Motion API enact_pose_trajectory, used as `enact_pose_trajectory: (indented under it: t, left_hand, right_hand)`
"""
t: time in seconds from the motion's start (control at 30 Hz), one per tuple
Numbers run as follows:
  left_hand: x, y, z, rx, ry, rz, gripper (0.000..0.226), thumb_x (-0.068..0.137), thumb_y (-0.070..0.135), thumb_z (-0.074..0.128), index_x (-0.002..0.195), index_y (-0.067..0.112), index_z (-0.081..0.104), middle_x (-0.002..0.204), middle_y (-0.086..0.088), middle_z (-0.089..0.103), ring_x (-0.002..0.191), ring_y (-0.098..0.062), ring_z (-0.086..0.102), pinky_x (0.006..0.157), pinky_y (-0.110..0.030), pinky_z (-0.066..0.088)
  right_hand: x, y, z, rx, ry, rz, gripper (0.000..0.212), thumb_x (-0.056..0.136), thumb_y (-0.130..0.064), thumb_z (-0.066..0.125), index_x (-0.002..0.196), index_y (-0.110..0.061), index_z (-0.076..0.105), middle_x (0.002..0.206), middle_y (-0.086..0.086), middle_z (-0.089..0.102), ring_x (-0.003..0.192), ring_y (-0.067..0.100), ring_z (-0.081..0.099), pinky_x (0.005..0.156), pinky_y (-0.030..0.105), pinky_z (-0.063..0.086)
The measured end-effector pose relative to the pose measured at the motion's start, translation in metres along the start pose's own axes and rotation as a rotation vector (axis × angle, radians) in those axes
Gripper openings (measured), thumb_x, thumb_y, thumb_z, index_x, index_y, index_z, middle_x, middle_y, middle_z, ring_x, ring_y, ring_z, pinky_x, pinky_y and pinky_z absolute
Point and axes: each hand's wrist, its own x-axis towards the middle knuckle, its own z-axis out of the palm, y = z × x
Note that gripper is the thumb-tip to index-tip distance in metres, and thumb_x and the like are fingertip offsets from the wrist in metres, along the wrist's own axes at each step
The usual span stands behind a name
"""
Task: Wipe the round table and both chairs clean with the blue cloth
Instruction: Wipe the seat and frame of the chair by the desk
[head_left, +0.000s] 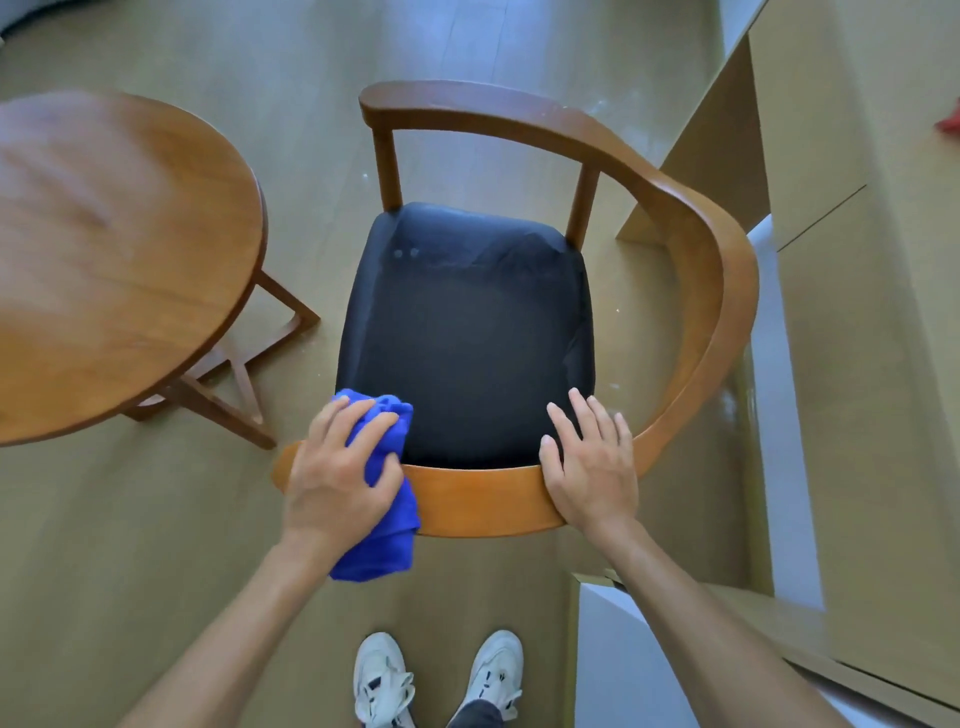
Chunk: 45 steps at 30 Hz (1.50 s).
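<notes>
Your left hand (340, 467) presses the blue cloth (387, 488) onto the chair's (691, 244) curved wooden rail at its near left end. Your fingers are curled over the bunched top of the cloth, thumb wrapped against its right side, so the cloth is gripped as well as pushed down. The cloth's upper fold reaches onto the near left corner of the chair's black seat (467, 332); its lower end hangs off the rail toward the floor (130, 545) on your side.

Your right hand (589, 462) lies flat on the same rail, to the right of the cloth and apart from it. Its fingers are straight and slightly spread, fingertips pointing out over the seat's near right corner, palm resting on the wood. It holds nothing.

The chair stands with its rail sweeping round the right side of the seat and ending beyond the seat's far edge. Two pale specks and a faint dusty streak show on the far part of the seat.

The round table (119, 260) stands left of the chair, close to it without touching, its crossed wooden legs showing under the rim nearest the seat. Right of the chair runs a beige cabinet (841, 312). On your side of the chair, your two white shoes (384, 680) stand on the floor, and a white box (613, 649) sits just right of them.
</notes>
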Motion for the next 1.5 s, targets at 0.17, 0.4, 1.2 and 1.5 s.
enact_pose_trajectory:
  t: [0.17, 0.4, 1.2, 1.5]
  left_hand:
    - [0.006, -0.038, -0.014, -0.014, 0.07, -0.2, 0.041, 0.078, 0.03, 0.049, 0.109, 0.012, 0.069, 0.12, -0.001, 0.059, 0.121, -0.025, 0.046, 0.097, -0.03, 0.038]
    - [-0.017, 0.081, 0.036, -0.02, -0.013, -0.05, 0.03, 0.072, 0.018, 0.064, 0.101, 0.012, 0.071, 0.116, -0.007, 0.065, 0.12, -0.032, 0.054, 0.094, -0.043, 0.047]
    - [-0.001, -0.002, 0.025, 0.344, -0.187, -0.092, 0.058, 0.092, 0.039, 0.028, 0.14, 0.015, 0.05, 0.147, -0.014, 0.044, 0.139, -0.036, 0.033, 0.112, -0.058, 0.017]
    - [0.004, 0.006, 0.026, 0.339, -0.27, -0.125, 0.059, 0.091, 0.04, 0.028, 0.143, 0.019, 0.046, 0.15, -0.011, 0.041, 0.141, -0.035, 0.03, 0.113, -0.056, 0.017]
  right_hand:
    - [0.0, -0.003, 0.0, 0.021, -0.012, 0.029, 0.06, 0.09, -0.043, 0.022, 0.135, -0.021, 0.055, 0.148, 0.006, 0.043, 0.139, 0.024, 0.036, 0.117, 0.046, 0.019]
    - [-0.002, 0.007, 0.0, 0.097, 0.035, 0.022, 0.056, 0.091, -0.037, 0.026, 0.13, -0.014, 0.059, 0.142, 0.009, 0.051, 0.133, 0.026, 0.045, 0.111, 0.048, 0.03]
    - [-0.025, 0.033, -0.013, 0.056, 0.27, -0.241, 0.041, 0.081, -0.031, 0.068, 0.119, -0.018, 0.067, 0.137, 0.016, 0.051, 0.123, 0.043, 0.048, 0.095, 0.055, 0.044]
    - [-0.032, -0.009, -0.003, 0.105, 0.333, -0.003, 0.034, 0.076, -0.038, 0.062, 0.105, -0.024, 0.069, 0.136, 0.005, 0.054, 0.124, 0.033, 0.047, 0.095, 0.047, 0.04]
